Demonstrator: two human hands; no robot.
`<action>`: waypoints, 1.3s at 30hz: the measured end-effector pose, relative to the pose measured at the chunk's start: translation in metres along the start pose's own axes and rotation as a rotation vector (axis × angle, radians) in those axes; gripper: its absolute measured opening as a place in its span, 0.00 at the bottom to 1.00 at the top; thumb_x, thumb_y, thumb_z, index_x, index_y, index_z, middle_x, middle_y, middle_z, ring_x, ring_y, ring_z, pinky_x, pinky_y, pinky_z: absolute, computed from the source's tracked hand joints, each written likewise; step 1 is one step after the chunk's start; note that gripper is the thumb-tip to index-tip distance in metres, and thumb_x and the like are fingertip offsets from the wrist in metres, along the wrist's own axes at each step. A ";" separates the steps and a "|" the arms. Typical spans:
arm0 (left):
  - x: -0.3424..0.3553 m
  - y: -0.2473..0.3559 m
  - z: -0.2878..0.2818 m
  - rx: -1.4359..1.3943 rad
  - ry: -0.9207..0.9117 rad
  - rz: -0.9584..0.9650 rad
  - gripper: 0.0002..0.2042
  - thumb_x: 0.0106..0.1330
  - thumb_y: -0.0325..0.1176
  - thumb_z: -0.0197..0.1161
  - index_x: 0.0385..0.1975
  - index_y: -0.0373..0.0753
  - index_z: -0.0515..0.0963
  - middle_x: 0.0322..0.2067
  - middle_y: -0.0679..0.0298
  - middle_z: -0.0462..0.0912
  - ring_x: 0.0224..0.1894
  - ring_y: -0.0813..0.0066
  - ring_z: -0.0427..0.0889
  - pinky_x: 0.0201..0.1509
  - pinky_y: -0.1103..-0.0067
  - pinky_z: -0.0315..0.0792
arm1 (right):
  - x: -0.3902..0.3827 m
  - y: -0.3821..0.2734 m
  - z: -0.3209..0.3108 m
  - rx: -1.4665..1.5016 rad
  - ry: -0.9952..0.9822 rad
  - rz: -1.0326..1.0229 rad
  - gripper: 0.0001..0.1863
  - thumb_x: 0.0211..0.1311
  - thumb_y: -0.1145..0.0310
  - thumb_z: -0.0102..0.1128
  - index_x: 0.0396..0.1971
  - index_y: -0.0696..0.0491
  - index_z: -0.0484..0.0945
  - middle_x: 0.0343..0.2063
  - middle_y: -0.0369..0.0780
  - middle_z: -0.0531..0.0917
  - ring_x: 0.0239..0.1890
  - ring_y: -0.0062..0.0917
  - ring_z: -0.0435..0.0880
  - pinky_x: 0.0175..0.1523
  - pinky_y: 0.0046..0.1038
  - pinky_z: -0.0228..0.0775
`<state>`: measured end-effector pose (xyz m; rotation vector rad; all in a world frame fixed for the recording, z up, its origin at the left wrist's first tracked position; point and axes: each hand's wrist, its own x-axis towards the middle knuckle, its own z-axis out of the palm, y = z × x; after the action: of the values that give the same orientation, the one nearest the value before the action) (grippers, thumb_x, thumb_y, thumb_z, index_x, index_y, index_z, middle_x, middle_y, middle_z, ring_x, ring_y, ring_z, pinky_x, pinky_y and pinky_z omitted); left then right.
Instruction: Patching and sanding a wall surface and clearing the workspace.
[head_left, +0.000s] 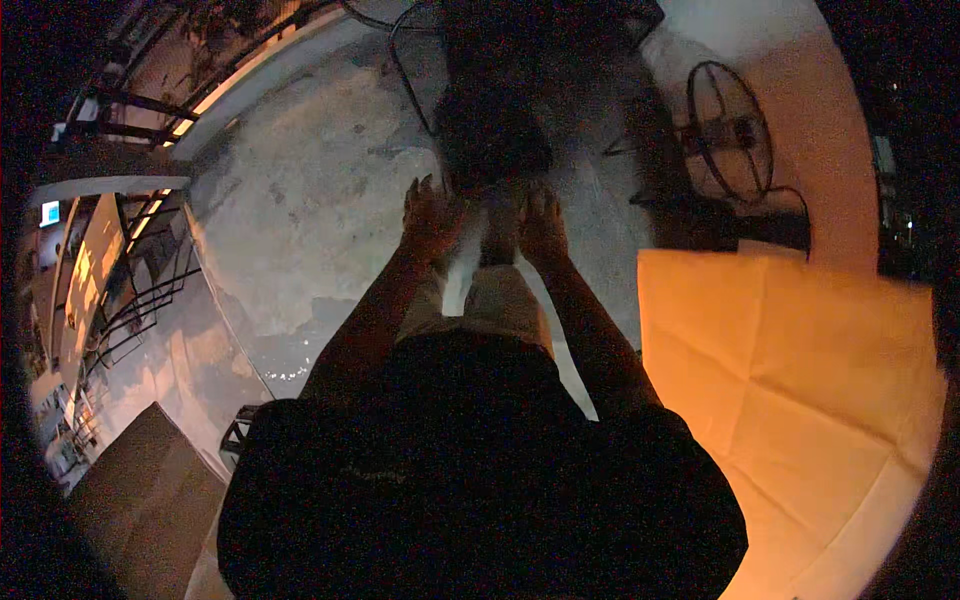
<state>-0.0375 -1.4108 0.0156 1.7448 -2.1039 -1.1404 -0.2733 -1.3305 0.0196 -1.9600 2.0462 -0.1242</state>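
My left hand (428,218) has its fingers apart at the lower left of a large dark object (495,120), whose details are lost in shadow. My right hand (542,222) is likewise open, by that object's lower right. I cannot tell whether either touches it. Both forearms reach up from the lower edge, either side of my pale-clad legs (505,300), above a mottled grey floor (290,200).
A black wheel-like ring with a hub (742,133) stands at upper right, near dark cables (410,75). A large creased sheet, lit orange (770,400), fills the lower right. Dark railings (135,315) and a brown panel (145,500) are at left.
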 end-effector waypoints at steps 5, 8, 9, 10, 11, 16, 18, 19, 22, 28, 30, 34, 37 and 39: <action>0.062 -0.009 0.019 -0.066 0.136 -0.131 0.47 0.62 0.63 0.55 0.69 0.31 0.47 0.68 0.36 0.49 0.71 0.38 0.47 0.72 0.51 0.45 | 0.115 0.036 0.007 -0.313 -0.092 -0.046 0.35 0.67 0.65 0.51 0.69 0.60 0.49 0.68 0.55 0.54 0.68 0.57 0.53 0.66 0.55 0.54; 0.100 -0.009 0.052 -0.002 0.229 -0.185 0.47 0.62 0.61 0.57 0.68 0.29 0.47 0.67 0.36 0.50 0.71 0.37 0.47 0.72 0.51 0.46 | 0.178 0.076 0.044 -0.158 0.047 -0.122 0.37 0.65 0.67 0.53 0.70 0.58 0.48 0.68 0.54 0.55 0.68 0.55 0.54 0.66 0.55 0.54; 0.114 -0.007 0.068 -0.012 0.187 -0.275 0.47 0.61 0.59 0.58 0.68 0.28 0.48 0.66 0.36 0.51 0.70 0.36 0.49 0.71 0.51 0.49 | 0.195 0.098 0.064 -0.059 0.186 -0.211 0.38 0.65 0.68 0.54 0.71 0.57 0.47 0.69 0.53 0.54 0.68 0.54 0.55 0.66 0.55 0.54; 0.131 -0.011 0.080 -0.017 0.141 -0.359 0.47 0.61 0.58 0.60 0.67 0.27 0.48 0.66 0.35 0.53 0.69 0.36 0.52 0.70 0.51 0.51 | 0.214 0.118 0.086 -0.043 0.156 -0.230 0.38 0.65 0.68 0.54 0.71 0.57 0.47 0.69 0.53 0.54 0.68 0.54 0.55 0.66 0.55 0.54; 0.144 -0.026 0.098 -0.012 0.145 -0.399 0.47 0.61 0.58 0.60 0.67 0.27 0.48 0.66 0.35 0.53 0.69 0.36 0.52 0.70 0.51 0.51 | 0.232 0.135 0.109 -0.001 -0.043 -0.120 0.39 0.65 0.67 0.54 0.71 0.55 0.46 0.69 0.52 0.54 0.68 0.52 0.58 0.65 0.54 0.56; 0.224 -0.107 0.234 -0.247 0.253 -0.510 0.46 0.59 0.56 0.64 0.66 0.28 0.52 0.62 0.37 0.58 0.63 0.36 0.60 0.64 0.52 0.59 | 0.324 0.295 0.232 -0.347 -0.443 0.033 0.36 0.68 0.67 0.51 0.72 0.51 0.48 0.54 0.47 0.70 0.59 0.40 0.69 0.62 0.46 0.62; 0.236 -0.118 0.249 -0.237 0.245 -0.487 0.45 0.58 0.55 0.65 0.65 0.28 0.53 0.62 0.36 0.58 0.62 0.37 0.61 0.63 0.53 0.60 | 0.315 0.328 0.265 -0.600 -0.584 0.047 0.34 0.69 0.67 0.48 0.72 0.49 0.49 0.44 0.44 0.81 0.53 0.33 0.75 0.60 0.41 0.65; 0.256 -0.131 0.246 -0.212 0.271 -0.433 0.45 0.57 0.55 0.66 0.64 0.27 0.55 0.62 0.35 0.58 0.62 0.38 0.63 0.63 0.55 0.62 | 0.325 0.316 0.275 -0.590 -0.594 0.029 0.34 0.69 0.67 0.48 0.72 0.49 0.49 0.44 0.44 0.81 0.53 0.33 0.75 0.60 0.41 0.65; 0.286 -0.152 0.238 -0.611 0.036 -0.898 0.47 0.55 0.59 0.67 0.63 0.27 0.57 0.62 0.37 0.62 0.59 0.43 0.69 0.60 0.60 0.68 | 0.320 0.329 0.268 -0.232 -0.570 0.279 0.33 0.70 0.61 0.46 0.72 0.49 0.48 0.51 0.44 0.75 0.57 0.35 0.70 0.63 0.41 0.61; 0.316 -0.219 0.262 -0.963 0.031 -0.796 0.46 0.51 0.69 0.65 0.52 0.25 0.72 0.48 0.48 0.81 0.51 0.48 0.78 0.55 0.68 0.70 | 0.354 0.287 0.248 0.430 -0.398 0.784 0.35 0.71 0.49 0.40 0.72 0.48 0.48 0.64 0.43 0.61 0.65 0.38 0.61 0.69 0.41 0.52; 0.326 -0.207 0.268 -0.961 0.082 -0.870 0.46 0.50 0.69 0.64 0.49 0.24 0.74 0.45 0.47 0.82 0.50 0.49 0.79 0.55 0.69 0.70 | 0.355 0.273 0.242 0.631 -0.307 0.964 0.36 0.72 0.45 0.39 0.72 0.48 0.47 0.68 0.43 0.57 0.68 0.39 0.59 0.70 0.41 0.49; 0.323 -0.175 0.265 -0.854 0.266 -0.822 0.47 0.50 0.71 0.62 0.46 0.21 0.76 0.41 0.42 0.82 0.48 0.52 0.81 0.53 0.68 0.70 | 0.342 0.256 0.217 0.656 -0.300 1.103 0.37 0.72 0.42 0.35 0.72 0.48 0.46 0.71 0.43 0.52 0.70 0.41 0.56 0.71 0.44 0.48; 0.238 -0.240 0.270 -0.729 0.412 -0.976 0.45 0.51 0.70 0.62 0.42 0.20 0.77 0.39 0.42 0.82 0.46 0.53 0.82 0.51 0.68 0.71 | 0.312 0.179 0.206 0.595 -0.499 1.125 0.39 0.71 0.39 0.32 0.73 0.48 0.45 0.72 0.44 0.49 0.71 0.43 0.53 0.71 0.48 0.47; 0.199 -0.236 0.256 -0.781 0.470 -0.982 0.45 0.52 0.70 0.62 0.40 0.20 0.77 0.38 0.42 0.83 0.45 0.53 0.82 0.51 0.67 0.71 | 0.282 0.180 0.216 0.595 -0.405 0.903 0.39 0.71 0.39 0.31 0.72 0.49 0.45 0.72 0.45 0.50 0.71 0.44 0.53 0.71 0.48 0.48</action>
<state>-0.0647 -1.4822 -0.3785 2.2532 -0.3494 -1.2709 -0.3921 -1.5659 -0.2780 -0.5711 2.0729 -0.1004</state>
